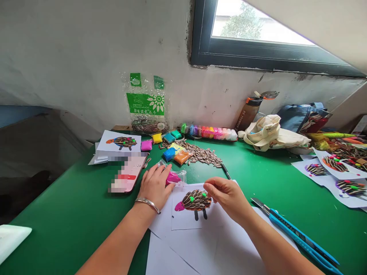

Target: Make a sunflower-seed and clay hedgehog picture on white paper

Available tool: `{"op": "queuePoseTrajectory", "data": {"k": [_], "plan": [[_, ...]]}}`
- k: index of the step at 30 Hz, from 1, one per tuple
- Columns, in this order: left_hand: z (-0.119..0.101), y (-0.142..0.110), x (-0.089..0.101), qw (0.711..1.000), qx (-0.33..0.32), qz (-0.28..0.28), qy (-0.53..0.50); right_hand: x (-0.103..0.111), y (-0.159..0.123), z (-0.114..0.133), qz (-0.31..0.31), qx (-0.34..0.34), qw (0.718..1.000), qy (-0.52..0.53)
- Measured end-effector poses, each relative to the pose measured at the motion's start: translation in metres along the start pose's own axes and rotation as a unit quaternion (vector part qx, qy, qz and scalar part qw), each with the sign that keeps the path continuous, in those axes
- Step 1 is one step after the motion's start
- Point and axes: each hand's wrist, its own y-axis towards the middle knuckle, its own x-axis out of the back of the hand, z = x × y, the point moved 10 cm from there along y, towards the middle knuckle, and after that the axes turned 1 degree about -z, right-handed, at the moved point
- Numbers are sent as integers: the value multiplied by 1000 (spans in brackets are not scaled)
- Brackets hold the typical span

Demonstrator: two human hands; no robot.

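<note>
My left hand (156, 183) is at a clear plastic packet of magenta modelling clay (173, 178), which sits between its thumb and fingers. Over the right side of a picture, my right hand (226, 194) has thumb and fingertips pinched together; whatever they hold, if anything, is too small to make out. That picture is a turkey-like animal (196, 200) of sunflower seeds on white paper (186, 223), with a magenta head, green clay dots and two dark legs. Its right edge is partly behind my right hand.
Loose sunflower seeds (202, 152), colourful clay packets (169, 153) and a seed bag (147, 110) lie behind. A phone (130, 173) and a finished card (120, 141) are left. A blue utility knife (301, 233) lies right, blade exposed; a bottle (248, 114) stands by the wall.
</note>
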Motion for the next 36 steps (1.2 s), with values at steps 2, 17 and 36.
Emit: {"op": "queuePoseTrajectory", "data": {"k": [2, 17, 36], "plan": [[0, 0, 0, 1000, 1, -2, -1, -3, -2, -2, 8, 11, 1000, 3], [2, 0, -2, 1000, 1, -6, -1, -1, -9, 20, -34, 161, 969, -183], [-88, -34, 5, 969, -212, 47, -117, -6, -7, 24, -27, 179, 956, -231]]}}
